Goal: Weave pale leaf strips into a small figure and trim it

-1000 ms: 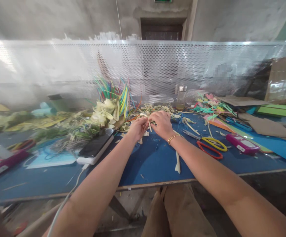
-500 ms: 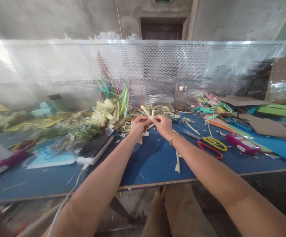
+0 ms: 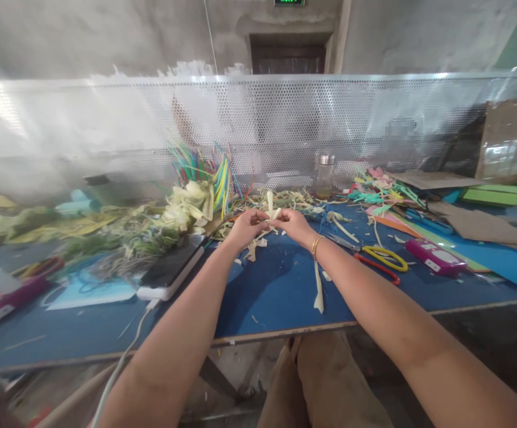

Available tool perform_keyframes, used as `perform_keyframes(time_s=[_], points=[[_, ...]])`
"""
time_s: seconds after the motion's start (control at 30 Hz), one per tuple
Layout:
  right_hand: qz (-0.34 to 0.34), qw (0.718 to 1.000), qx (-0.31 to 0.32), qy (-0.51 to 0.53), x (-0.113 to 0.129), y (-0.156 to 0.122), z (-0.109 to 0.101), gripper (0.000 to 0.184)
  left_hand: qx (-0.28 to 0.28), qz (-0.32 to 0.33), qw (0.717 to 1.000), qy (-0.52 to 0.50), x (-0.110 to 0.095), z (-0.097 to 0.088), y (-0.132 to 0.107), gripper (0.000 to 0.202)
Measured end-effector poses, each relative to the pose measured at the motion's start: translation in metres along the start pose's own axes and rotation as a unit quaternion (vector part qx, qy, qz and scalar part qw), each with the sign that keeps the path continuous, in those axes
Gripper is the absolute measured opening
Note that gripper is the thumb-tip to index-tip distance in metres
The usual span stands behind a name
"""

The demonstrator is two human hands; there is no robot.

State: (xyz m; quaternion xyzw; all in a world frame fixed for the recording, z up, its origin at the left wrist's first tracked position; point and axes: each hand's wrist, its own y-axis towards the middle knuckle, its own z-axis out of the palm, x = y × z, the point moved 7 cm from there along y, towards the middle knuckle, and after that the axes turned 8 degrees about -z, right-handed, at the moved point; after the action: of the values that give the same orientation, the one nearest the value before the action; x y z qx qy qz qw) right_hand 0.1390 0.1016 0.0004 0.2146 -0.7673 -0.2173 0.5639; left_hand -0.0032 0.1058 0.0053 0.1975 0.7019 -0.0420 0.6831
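Pale cream strips, like dried husk, stick up from between my fingertips above the blue table. My left hand pinches them from the left, thumb and fingers pressed together. From the right, my right hand pinches the same strips, its fingertips almost touching the left ones. A bracelet circles my right wrist. Pale husk scraps lie under my hands, and a longer strip lies below my right wrist. How the strips join is hidden by my fingers.
Scissors with red and yellow handles and a purple box lie to the right. On the left are a phone on a white cabled block and heaped husks. A glass bottle stands behind, before a perforated metal screen.
The strips have turned between my fingers: one now points nearly straight up, where earlier two spread in a V. Both hands still pinch them, and the view has shifted slightly.
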Motion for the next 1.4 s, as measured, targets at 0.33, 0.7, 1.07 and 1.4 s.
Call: perform_keyframes(time_s=[0.33,0.7,1.07,1.4], points=[[0.05,0.984,-0.094,0.14,-0.015,-0.001,0.001,0.037,-0.138,0.044,0.989,0.026,-0.003,-0.014,0.002,0.016],[0.025,0.995,-0.041,0.09,-0.008,-0.003,0.01,0.023,-0.094,-0.047,0.986,-0.131,0.019,-0.002,0.005,0.034],[-0.231,0.881,-0.034,-0.411,0.063,-0.012,-0.008,0.032,-0.107,-0.145,0.96,-0.215,0.033,-0.018,0.011,0.025],[-0.249,0.886,0.031,-0.389,0.059,-0.011,0.007,0.028,-0.062,-0.156,0.966,-0.197,0.039,-0.01,0.014,0.035]])
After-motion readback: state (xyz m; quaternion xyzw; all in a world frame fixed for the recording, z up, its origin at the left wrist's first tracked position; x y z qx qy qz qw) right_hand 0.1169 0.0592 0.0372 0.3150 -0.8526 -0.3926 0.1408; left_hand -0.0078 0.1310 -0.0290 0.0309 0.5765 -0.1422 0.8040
